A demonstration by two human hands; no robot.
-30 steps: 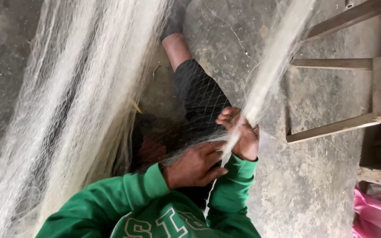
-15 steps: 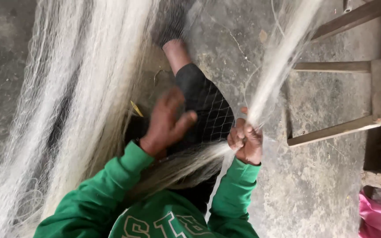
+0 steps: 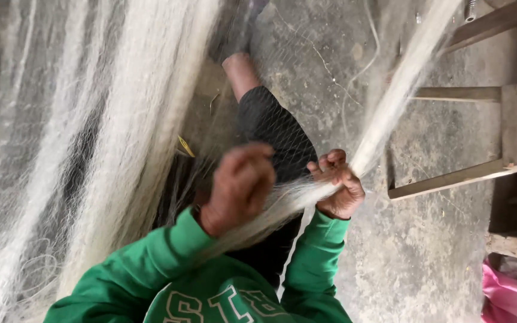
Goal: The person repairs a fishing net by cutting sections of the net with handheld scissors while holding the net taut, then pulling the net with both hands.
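A fine white fishing net (image 3: pixel 109 137) hangs in long folds across the left of the view. A gathered strand of it (image 3: pixel 390 107) runs down from the upper right into my right hand (image 3: pixel 337 182), which is closed around it. From there the bundle passes under my left hand (image 3: pixel 237 185), which is blurred, fingers curled, over the strand near my lap. Whether the left hand grips it is unclear. Both arms wear green sleeves (image 3: pixel 151 263). My leg in dark trousers (image 3: pixel 270 131) stretches out beneath the mesh.
A rough wooden frame (image 3: pixel 480 131) stands at the right on the grey concrete floor (image 3: pixel 414 263). Something pink (image 3: pixel 510 299) lies at the bottom right corner. A small yellow item (image 3: pixel 185 146) sits beside my leg.
My left hand went from my lap up to the net, then came back down onto the gathered strand. My right hand kept its hold and shifted slightly upward.
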